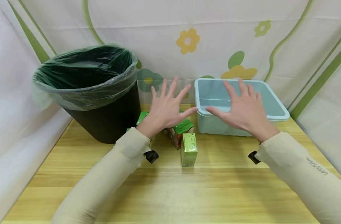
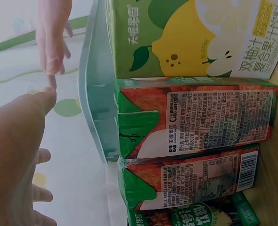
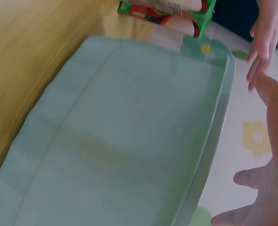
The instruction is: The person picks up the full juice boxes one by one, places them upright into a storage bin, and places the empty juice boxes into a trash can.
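My left hand point(image 1: 166, 107) hovers with spread fingers above several juice cartons and holds nothing. My right hand point(image 1: 244, 109) is likewise spread, over the front part of a light blue plastic bin point(image 1: 277, 118). Under and beside the left hand stand a yellow-green juice carton point(image 1: 189, 150) and red cartons with green tops point(image 1: 184, 126); the hand partly hides them. In the left wrist view, the pomelo-pictured carton point(image 2: 176, 42) stands in a row with two red juice cartons point(image 2: 200, 117), and another dark green carton point(image 2: 195, 214) shows at the end.
A black trash can point(image 1: 111, 124) lined with a translucent green bag point(image 1: 89, 96) stands at the left. The wooden table point(image 1: 173, 193) reaches toward me. Behind it hangs a white curtain point(image 1: 159, 34) with flower prints.
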Demonstrator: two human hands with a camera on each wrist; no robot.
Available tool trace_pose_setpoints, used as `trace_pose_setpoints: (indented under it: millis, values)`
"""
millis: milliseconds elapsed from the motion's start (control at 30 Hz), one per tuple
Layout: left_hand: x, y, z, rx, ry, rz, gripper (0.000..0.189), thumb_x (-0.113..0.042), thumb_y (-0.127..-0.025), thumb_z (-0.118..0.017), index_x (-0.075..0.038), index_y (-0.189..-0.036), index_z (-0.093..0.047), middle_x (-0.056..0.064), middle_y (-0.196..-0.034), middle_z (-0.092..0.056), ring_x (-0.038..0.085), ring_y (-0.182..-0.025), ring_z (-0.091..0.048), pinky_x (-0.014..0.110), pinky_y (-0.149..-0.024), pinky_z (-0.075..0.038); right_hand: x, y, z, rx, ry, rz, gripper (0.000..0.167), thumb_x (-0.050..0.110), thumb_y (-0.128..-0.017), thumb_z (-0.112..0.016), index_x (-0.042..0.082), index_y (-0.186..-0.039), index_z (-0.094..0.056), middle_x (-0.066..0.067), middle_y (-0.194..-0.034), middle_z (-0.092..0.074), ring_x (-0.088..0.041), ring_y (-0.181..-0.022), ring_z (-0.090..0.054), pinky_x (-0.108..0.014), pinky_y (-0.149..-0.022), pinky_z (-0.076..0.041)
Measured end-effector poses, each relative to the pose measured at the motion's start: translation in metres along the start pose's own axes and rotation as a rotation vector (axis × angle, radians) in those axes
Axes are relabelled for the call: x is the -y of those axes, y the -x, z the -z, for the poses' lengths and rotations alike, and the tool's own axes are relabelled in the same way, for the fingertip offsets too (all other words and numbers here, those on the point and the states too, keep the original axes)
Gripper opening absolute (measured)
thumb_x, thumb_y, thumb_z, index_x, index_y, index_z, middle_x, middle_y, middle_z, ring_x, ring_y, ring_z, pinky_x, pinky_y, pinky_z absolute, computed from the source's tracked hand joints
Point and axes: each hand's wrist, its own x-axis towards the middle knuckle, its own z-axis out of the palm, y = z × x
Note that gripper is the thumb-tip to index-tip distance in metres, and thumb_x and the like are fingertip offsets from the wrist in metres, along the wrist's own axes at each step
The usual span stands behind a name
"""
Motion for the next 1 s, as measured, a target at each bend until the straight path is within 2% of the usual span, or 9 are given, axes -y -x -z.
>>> trace_pose_setpoints:
  millis: [200, 367, 533, 767, 900, 1000]
  values:
    - [0.004, 0.011, 0.001, -0.023, 0.107, -0.022, 0.078, -0.079, -0.101, -0.036, -0.046, -0.169, -0.016, 0.006, -0.182, 0.000, 0.042, -0.167, 0.000, 0.077, -0.127, -0.012, -0.033, -0.002, 0.002, -0.005, -0.089, -0.034, 0.106, 0.087, -0.090, -0.049, 0.029, -0.172, -0.016, -0.030, -0.176, -0.002, -0.060, -0.158, -0.015, -0.079, -0.121, -0.015]
    - [0.004, 0.026, -0.002, -0.085, 0.169, -0.052, 0.071, -0.069, -0.105, -0.042, -0.043, -0.169, -0.023, 0.008, -0.181, -0.011, 0.041, -0.167, -0.012, 0.072, -0.128, -0.020, -0.069, 0.000, -0.001, 0.011, -0.142, -0.088, 0.102, 0.083, -0.094, -0.048, 0.028, -0.172, -0.015, -0.028, -0.177, 0.000, -0.058, -0.160, -0.009, -0.081, -0.120, -0.013]
    - [0.003, 0.043, -0.006, -0.203, 0.244, -0.083, 0.066, -0.060, -0.107, -0.051, -0.034, -0.166, -0.036, 0.011, -0.177, -0.026, 0.038, -0.161, -0.032, 0.065, -0.126, -0.032, -0.098, 0.008, -0.006, 0.030, -0.156, -0.163, 0.102, 0.082, -0.095, -0.047, 0.027, -0.173, -0.010, -0.028, -0.177, 0.004, -0.063, -0.157, -0.010, -0.084, -0.114, -0.017]
    - [-0.003, 0.066, -0.021, -0.393, 0.371, -0.121, 0.059, -0.050, -0.104, -0.063, -0.027, -0.158, -0.053, 0.011, -0.170, -0.040, 0.034, -0.153, -0.047, 0.062, -0.113, -0.047, -0.122, 0.019, -0.014, 0.015, -0.209, -0.202, 0.099, 0.077, -0.098, -0.049, 0.028, -0.173, -0.006, -0.029, -0.176, 0.005, -0.065, -0.156, -0.008, -0.086, -0.112, -0.017]
    - [-0.007, 0.078, -0.032, -0.503, 0.409, -0.160, 0.056, -0.046, -0.101, -0.070, -0.021, -0.151, -0.062, 0.014, -0.164, -0.050, 0.035, -0.146, -0.055, 0.061, -0.108, -0.051, -0.128, 0.024, -0.017, -0.016, -0.254, -0.199, 0.098, 0.072, -0.099, -0.051, 0.024, -0.173, -0.008, -0.026, -0.177, 0.003, -0.060, -0.160, -0.006, -0.085, -0.115, -0.016]
    - [-0.013, 0.086, -0.039, -0.541, 0.436, -0.179, 0.055, -0.044, -0.099, -0.072, -0.019, -0.147, -0.065, 0.014, -0.161, -0.053, 0.033, -0.145, -0.055, 0.060, -0.111, -0.050, -0.132, 0.027, -0.021, -0.051, -0.289, -0.200, 0.096, 0.068, -0.100, -0.053, 0.022, -0.173, -0.011, -0.023, -0.178, -0.001, -0.057, -0.161, -0.005, -0.083, -0.118, -0.014]
